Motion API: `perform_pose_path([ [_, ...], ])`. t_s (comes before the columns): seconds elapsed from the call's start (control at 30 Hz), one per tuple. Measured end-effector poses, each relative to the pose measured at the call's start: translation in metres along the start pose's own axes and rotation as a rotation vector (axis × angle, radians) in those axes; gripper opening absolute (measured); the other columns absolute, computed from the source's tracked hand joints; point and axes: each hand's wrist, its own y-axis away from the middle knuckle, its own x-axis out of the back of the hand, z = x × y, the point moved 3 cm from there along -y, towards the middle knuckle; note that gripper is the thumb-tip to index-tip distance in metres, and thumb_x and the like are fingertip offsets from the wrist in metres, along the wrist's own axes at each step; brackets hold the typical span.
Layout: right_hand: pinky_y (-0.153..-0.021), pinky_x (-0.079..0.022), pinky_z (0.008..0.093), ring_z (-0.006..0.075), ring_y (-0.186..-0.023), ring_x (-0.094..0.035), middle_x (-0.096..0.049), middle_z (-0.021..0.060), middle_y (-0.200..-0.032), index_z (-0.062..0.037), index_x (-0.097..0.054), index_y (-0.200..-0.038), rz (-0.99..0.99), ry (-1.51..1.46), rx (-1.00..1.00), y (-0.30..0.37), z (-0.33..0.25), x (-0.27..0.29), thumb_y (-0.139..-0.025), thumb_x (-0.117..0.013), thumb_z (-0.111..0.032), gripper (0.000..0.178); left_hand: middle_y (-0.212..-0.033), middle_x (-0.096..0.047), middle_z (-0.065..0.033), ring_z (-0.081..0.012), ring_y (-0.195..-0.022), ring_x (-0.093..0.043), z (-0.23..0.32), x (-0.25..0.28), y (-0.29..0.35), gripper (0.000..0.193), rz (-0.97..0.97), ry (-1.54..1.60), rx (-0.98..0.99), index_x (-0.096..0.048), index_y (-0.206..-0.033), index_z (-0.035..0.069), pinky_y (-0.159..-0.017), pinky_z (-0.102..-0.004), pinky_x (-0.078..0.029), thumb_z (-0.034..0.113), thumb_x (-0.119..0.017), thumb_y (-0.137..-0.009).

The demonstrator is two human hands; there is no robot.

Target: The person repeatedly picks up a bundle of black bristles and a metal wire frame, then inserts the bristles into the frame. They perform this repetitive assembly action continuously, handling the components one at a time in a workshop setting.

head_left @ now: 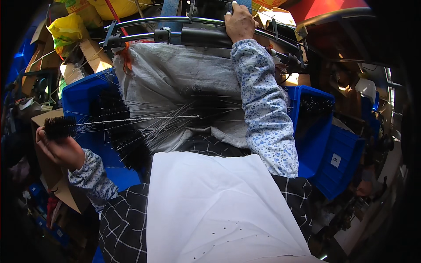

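Note:
My left hand [59,149] is shut on the bristle end of a black wire brush [61,127], whose twisted wire stem runs right over my lap. Under it lies a pile of similar black brushes [127,140] with long thin wires, spread over a grey woven sack [175,74]. My right hand [239,22] reaches far forward and grips the black padded handle [206,37] of a metal lever frame at the top. A white cloth [215,206] covers my knees over a black checked apron.
A blue plastic crate [81,98] stands at the left under the brushes. More blue crates [320,131] at the right hold dark brushes. Cardboard boxes [92,52] and yellow bags [66,28] crowd the back left.

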Motion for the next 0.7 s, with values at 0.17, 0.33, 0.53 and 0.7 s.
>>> perform_pose_path([
  [0.17, -0.066, -0.041, 0.0423, 0.0248, -0.078, -0.055, -0.055, 0.0092, -0.088, -0.0069, -0.049, -0.104, 0.01, 0.019, -0.006, 0.001, -0.018, -0.018, -0.073, -0.047, -0.018, 0.032, -0.088, -0.05, -0.0091, -0.0141, -0.081, -0.05, -0.01, -0.013, 0.007, 0.02, -0.012, 0.139, 0.051, -0.048, -0.095, -0.004, -0.071, -0.0254, -0.045, 0.011, -0.045, -0.083],
  [0.33, -0.067, -0.04, 0.0424, 0.0259, -0.08, -0.055, -0.055, 0.0104, -0.091, -0.0054, -0.049, -0.104, 0.001, 0.009, 0.029, 0.0, -0.007, -0.001, -0.072, -0.05, -0.017, 0.035, -0.098, -0.053, -0.0172, -0.0263, -0.091, -0.052, 0.004, -0.019, 0.008, 0.027, -0.1, -0.693, -0.634, -0.051, -0.099, -0.005, -0.079, -0.031, -0.043, 0.004, -0.056, -0.074],
  [0.53, -0.077, -0.04, 0.035, 0.0272, -0.09, -0.053, -0.057, 0.0112, -0.094, -0.0106, -0.053, -0.104, 0.021, 0.139, 0.086, -0.003, 0.054, -0.002, -0.072, -0.053, -0.03, 0.037, -0.094, -0.051, -0.0117, -0.0184, -0.084, -0.051, -0.012, -0.008, -0.001, 0.021, -0.184, -0.283, -0.186, -0.05, -0.097, -0.003, -0.073, -0.0256, -0.044, 0.01, -0.047, -0.081],
  [0.7, -0.079, -0.035, 0.0465, 0.026, -0.094, -0.051, -0.054, 0.01, -0.103, -0.019, -0.053, -0.106, -0.285, 0.011, -0.045, -0.033, 0.104, 0.011, -0.078, -0.044, -0.038, 0.035, -0.086, -0.05, -0.0055, -0.0095, -0.076, -0.05, 0.002, -0.041, 0.01, 0.019, -0.238, 0.403, 0.323, -0.046, -0.095, 0.002, -0.068, -0.0202, -0.042, 0.017, -0.041, -0.086],
])
